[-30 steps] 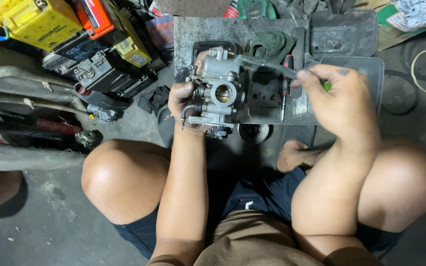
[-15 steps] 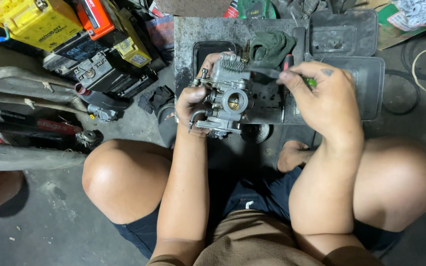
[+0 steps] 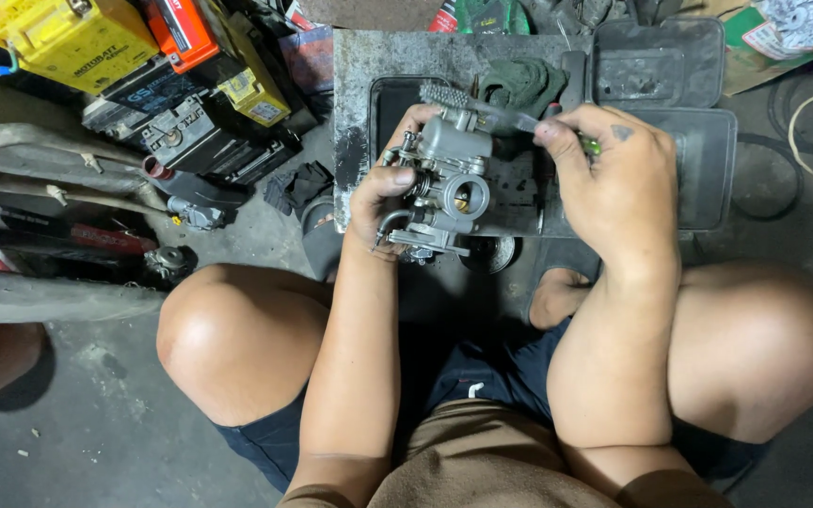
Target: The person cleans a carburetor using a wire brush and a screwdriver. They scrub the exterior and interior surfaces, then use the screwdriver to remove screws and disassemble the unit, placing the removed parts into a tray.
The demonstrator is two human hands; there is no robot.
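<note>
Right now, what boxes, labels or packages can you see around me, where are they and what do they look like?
Yellow battery box: top left, blocky, small dark label.
Orange-red box: beside it, white label.
Black battery: below those, pale lettering.
Cardboard package: top right, brown, green-and-red print.

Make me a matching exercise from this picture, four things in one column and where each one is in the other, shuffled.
Things:
1. grey metal carburetor
2. grey-bristled brush with green handle
3. yellow box-shaped battery
4. dark green crumpled cloth

Places:
A. top left corner, among the parts on the floor
B. held in the left hand
C. lying on the grey metal plate, above the hands
D. held in the right hand

Pairs: 1-B, 2-D, 3-A, 4-C
</note>
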